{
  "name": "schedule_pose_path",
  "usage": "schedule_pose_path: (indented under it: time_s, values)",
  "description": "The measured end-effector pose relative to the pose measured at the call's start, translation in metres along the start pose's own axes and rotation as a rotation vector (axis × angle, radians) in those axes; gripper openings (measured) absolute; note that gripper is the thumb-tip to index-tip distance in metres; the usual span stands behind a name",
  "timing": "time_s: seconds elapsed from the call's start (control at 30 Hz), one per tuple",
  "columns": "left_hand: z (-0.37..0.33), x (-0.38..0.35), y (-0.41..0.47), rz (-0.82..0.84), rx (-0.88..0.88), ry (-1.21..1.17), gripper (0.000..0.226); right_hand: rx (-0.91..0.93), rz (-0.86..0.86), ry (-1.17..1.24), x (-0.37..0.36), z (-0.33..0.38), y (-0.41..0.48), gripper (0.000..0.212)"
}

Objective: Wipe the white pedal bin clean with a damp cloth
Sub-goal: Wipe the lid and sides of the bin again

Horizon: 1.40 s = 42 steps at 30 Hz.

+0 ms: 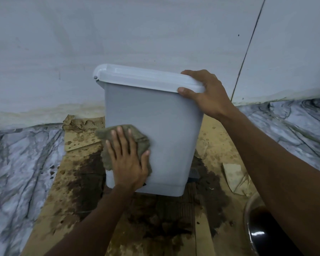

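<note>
The white pedal bin (pixel 166 126) stands tilted in the middle of the head view, lid shut, its broad side facing me and its base on wet cardboard. My left hand (pixel 127 161) lies flat on a grey-brown damp cloth (pixel 137 137), pressing it against the lower left of the bin's side. My right hand (pixel 205 93) grips the right corner of the lid (pixel 146 76), thumb on the front edge and fingers over the top. The grey pedal (pixel 193 175) shows at the bin's lower right, partly hidden behind the body.
Soaked, stained cardboard (pixel 155 218) covers the floor under the bin, with marble-pattern floor (pixel 20 172) on both sides. A pale wall (pixel 137 34) rises right behind the bin. A shiny metal bowl (pixel 257 230) with dark water sits at the lower right, under my right forearm.
</note>
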<state>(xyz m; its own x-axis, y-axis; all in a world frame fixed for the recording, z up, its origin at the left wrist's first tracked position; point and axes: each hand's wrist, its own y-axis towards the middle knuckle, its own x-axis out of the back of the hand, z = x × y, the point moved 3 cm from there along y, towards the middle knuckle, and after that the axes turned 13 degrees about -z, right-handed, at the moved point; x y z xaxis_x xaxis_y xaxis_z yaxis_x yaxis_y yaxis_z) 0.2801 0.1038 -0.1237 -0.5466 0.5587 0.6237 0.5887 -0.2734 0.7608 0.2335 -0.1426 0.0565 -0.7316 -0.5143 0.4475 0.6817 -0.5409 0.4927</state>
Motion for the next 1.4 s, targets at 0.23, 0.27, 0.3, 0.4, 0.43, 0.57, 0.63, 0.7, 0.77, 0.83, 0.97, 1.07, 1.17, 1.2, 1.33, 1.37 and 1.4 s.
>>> schedule_pose_path:
  time_s: [0.23, 0.27, 0.3, 0.4, 0.43, 0.57, 0.63, 0.7, 0.77, 0.83, 0.97, 1.07, 1.17, 1.2, 1.33, 1.37, 1.4]
  values:
    - [-0.035, 0.006, 0.074, -0.102, 0.100, -0.067, 0.075, -0.002, 0.001, -0.004, 0.000, 0.003, 0.000, 0.044]
    - [-0.044, 0.009, 0.085, -0.108, 0.110, -0.080, 0.075, 0.000, 0.002, -0.003, 0.000, 0.003, 0.000, 0.043]
    - [-0.053, 0.010, 0.092, -0.105, 0.081, -0.085, 0.074, -0.001, 0.001, 0.003, 0.000, 0.003, -0.001, 0.044]
    - [-0.076, 0.008, 0.087, -0.065, -0.136, -0.089, 0.072, 0.003, -0.005, 0.018, 0.000, 0.002, -0.003, 0.044]
    - [-0.081, 0.006, 0.080, -0.045, -0.227, -0.096, 0.071, 0.009, -0.005, 0.012, 0.001, 0.003, -0.004, 0.044]
    - [-0.081, -0.003, 0.025, 0.107, -0.664, -0.109, 0.069, 0.016, 0.002, 0.000, 0.003, 0.002, -0.007, 0.044]
    - [-0.063, -0.006, -0.012, 0.192, -0.860, -0.098, 0.067, 0.023, 0.002, -0.007, 0.002, 0.001, -0.008, 0.044]
    - [-0.042, -0.009, -0.038, 0.233, -0.984, -0.070, 0.066, 0.033, 0.006, -0.016, 0.001, 0.001, -0.008, 0.045]
    - [-0.030, -0.010, -0.039, 0.229, -1.034, -0.071, 0.066, 0.027, 0.006, -0.012, 0.001, 0.001, -0.007, 0.046]
    - [-0.022, -0.008, -0.022, 0.186, -0.981, -0.088, 0.065, 0.024, -0.005, -0.016, 0.001, 0.001, -0.006, 0.045]
    - [-0.008, -0.001, 0.026, -0.010, -0.535, -0.090, 0.071, 0.027, -0.012, -0.030, 0.000, 0.002, -0.005, 0.044]
    - [-0.012, 0.006, 0.060, -0.157, -0.087, -0.089, 0.073, 0.025, -0.027, -0.036, -0.001, 0.005, -0.005, 0.043]
    - [-0.028, 0.015, 0.089, -0.286, 0.282, -0.197, 0.067, 0.033, -0.028, -0.047, -0.001, 0.004, -0.004, 0.043]
    - [-0.032, 0.018, 0.096, -0.326, 0.388, -0.267, 0.064, 0.036, -0.028, -0.048, -0.001, 0.004, -0.005, 0.043]
    - [-0.031, 0.031, 0.123, -0.509, 0.872, -0.753, 0.056, 0.038, -0.028, -0.040, 0.000, 0.002, -0.006, 0.042]
    - [-0.031, 0.039, 0.131, -0.569, 1.003, -0.893, 0.053, 0.037, -0.029, -0.037, 0.000, 0.002, -0.006, 0.042]
    - [-0.031, 0.049, 0.138, -0.631, 1.099, -0.991, 0.050, 0.038, -0.031, -0.035, 0.001, 0.002, -0.007, 0.042]
